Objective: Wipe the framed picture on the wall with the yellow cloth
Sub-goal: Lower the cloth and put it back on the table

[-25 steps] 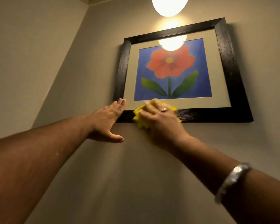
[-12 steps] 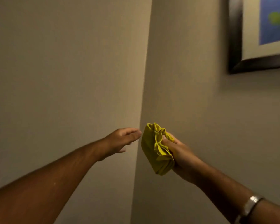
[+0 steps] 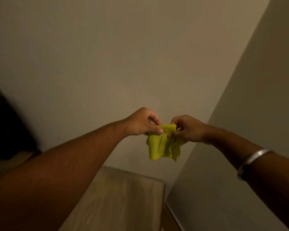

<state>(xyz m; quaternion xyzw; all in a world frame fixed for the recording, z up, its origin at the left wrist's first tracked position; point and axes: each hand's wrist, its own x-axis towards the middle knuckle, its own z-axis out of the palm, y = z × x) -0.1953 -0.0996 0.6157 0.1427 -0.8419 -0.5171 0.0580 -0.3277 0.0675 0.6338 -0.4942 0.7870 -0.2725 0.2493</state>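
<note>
Below the outstretched arms lies a wooden table (image 3: 123,197), well clear of both hands. Just beyond it, the left hand (image 3: 140,121) and right hand (image 3: 188,129) each pinch the top edge of the yellow cloth (image 3: 162,144) between thumb and fingers, closed tight on the fabric. It hangs limp and creased: soft, light, likely easiest gripped bunched or folded into a pad. A metal bangle (image 3: 254,159) circles the right wrist. Farther off, plain beige walls (image 3: 140,55) meet at a corner; the framed picture is out of view, and nothing blocks the hands.
</note>
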